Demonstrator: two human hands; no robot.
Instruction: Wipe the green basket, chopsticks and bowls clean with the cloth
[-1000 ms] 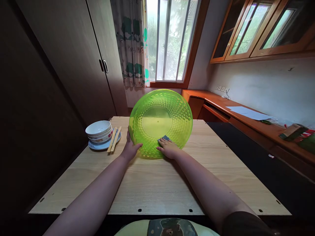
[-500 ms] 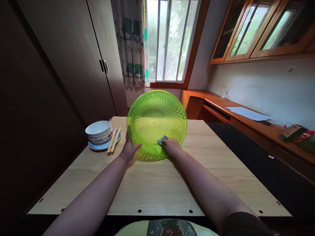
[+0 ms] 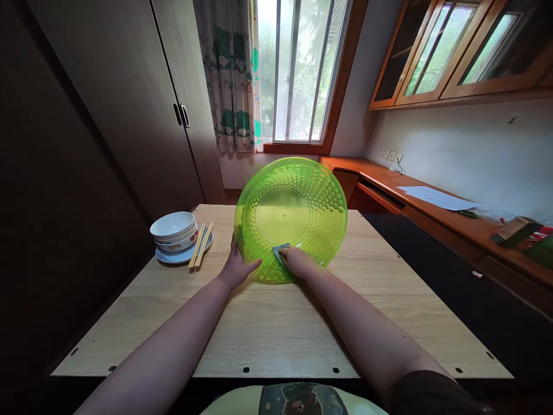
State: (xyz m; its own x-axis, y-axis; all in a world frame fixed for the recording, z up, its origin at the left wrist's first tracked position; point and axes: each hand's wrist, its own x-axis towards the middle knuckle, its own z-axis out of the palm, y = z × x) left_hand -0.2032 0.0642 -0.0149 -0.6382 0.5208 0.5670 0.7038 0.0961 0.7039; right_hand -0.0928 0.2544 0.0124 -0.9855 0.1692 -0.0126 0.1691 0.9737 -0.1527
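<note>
A large green see-through dimpled plastic basin (image 3: 290, 214) stands tilted on its rim on the wooden table (image 3: 276, 328), its hollow side facing me. My left hand (image 3: 237, 266) grips its lower left rim, thumb over the edge. My right hand (image 3: 298, 260) presses a small blue cloth (image 3: 280, 251) against the lower inside wall of the basin, fingers curled over it.
To the left on the table stand stacked white bowls (image 3: 173, 229) on a blue plate (image 3: 173, 256), with wooden chopsticks (image 3: 200, 244) lying across the plate. A wardrobe (image 3: 142, 104) is at the left, a window (image 3: 298, 69) behind, and a wooden counter (image 3: 432, 213) with papers runs along the right.
The basin has shifted right and tilted slightly; my left hand followed its rim. My right hand with the cloth slid a little left along the lower inside wall.
</note>
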